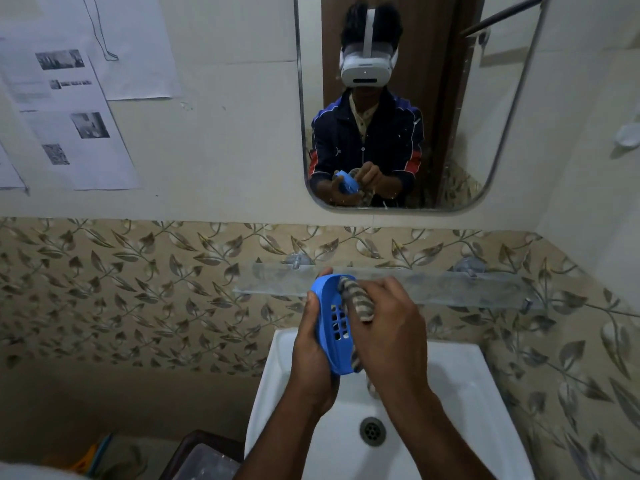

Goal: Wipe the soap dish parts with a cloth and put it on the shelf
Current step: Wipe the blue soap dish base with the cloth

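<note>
I am in the wiping step. My left hand [313, 344] is wrapped around the blue slotted soap dish tray [334, 323], thumb on its near rim and fingertips curled over the far end, and holds it tilted on edge above the back of the white basin [478, 382]. My right hand [388, 327] is closed on a striped cloth [358, 299], which it presses into the hollow of the tray beside the drain slots; a tail of the cloth hangs below my palm toward the basin. I see only this one part of the dish, so I judge the job is partway through at best, and I cannot tell where any other part lies.

The next move, I think, calls for working the cloth along the inside and around the rim, turning the tray in my left hand.

The glass shelf [485, 285] runs along the wall just behind the basin, directly beyond my hands, and looks bare, so nothing blocks the way to it. Above the basin hangs a mirror [502, 133]; the drain [373, 431] sits in the basin below my wrists. Papers [69, 116] are pinned on the wall up and left of the basin.
</note>
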Available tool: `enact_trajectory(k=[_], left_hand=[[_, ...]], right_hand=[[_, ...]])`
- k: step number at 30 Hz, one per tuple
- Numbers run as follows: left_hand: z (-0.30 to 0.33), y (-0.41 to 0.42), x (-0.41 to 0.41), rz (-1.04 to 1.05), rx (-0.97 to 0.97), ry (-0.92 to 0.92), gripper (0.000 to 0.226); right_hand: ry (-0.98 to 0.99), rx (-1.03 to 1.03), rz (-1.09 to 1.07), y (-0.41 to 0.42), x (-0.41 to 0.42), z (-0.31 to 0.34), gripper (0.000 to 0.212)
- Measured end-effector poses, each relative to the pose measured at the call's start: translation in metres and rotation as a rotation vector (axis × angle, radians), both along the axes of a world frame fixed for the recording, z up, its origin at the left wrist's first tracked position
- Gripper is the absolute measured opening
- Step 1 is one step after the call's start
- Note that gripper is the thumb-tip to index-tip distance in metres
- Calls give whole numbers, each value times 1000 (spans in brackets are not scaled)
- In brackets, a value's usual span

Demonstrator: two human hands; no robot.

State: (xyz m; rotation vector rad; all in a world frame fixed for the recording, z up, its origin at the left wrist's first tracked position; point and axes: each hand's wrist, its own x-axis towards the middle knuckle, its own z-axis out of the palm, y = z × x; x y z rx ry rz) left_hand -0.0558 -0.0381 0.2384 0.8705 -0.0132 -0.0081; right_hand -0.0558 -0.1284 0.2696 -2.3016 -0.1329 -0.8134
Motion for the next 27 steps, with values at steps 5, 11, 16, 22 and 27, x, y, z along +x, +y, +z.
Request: enact_trajectory(k=[5, 11, 16, 22, 27], left_hand=[[0, 5, -1, 10, -65, 23, 47], [9, 2, -5, -48, 2, -13, 49], [6, 4, -8, -66, 240, 70, 62], [4, 8, -5, 7, 385, 83, 55], [-8, -2, -3, 34, 518, 43, 56]], right_hand=[[54, 18, 323, -3, 0, 8, 13], [-105, 150, 64, -8, -2, 8, 15], [-133, 133, 215, -12, -4, 14, 31], [-46, -336, 388, -10, -15, 0, 48], [-4, -146, 212, -19, 1, 19, 34]])
